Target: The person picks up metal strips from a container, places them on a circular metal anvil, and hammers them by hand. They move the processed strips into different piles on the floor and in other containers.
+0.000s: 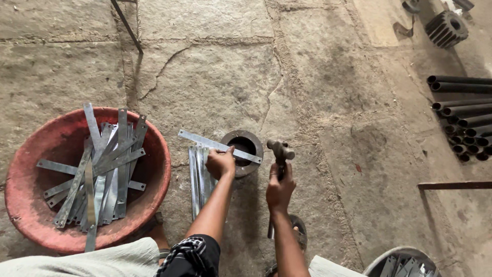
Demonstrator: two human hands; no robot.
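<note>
Left hand (220,163) presses a flat metal strip (218,145) down across a thick metal ring (244,152) on the stone floor (318,92), fingers curled together on the strip. Right hand (280,189) has its fingers wrapped tight around a hammer (280,152), head raised just right of the ring. More strips lie stacked (198,179) under the left wrist. Red basin (31,154) at left is full of strips. Dark pipes (464,118) are piled far right.

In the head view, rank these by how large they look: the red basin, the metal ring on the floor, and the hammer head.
1. red basin
2. metal ring
3. hammer head, raised nearer the camera, yet it looks smallest.
</note>
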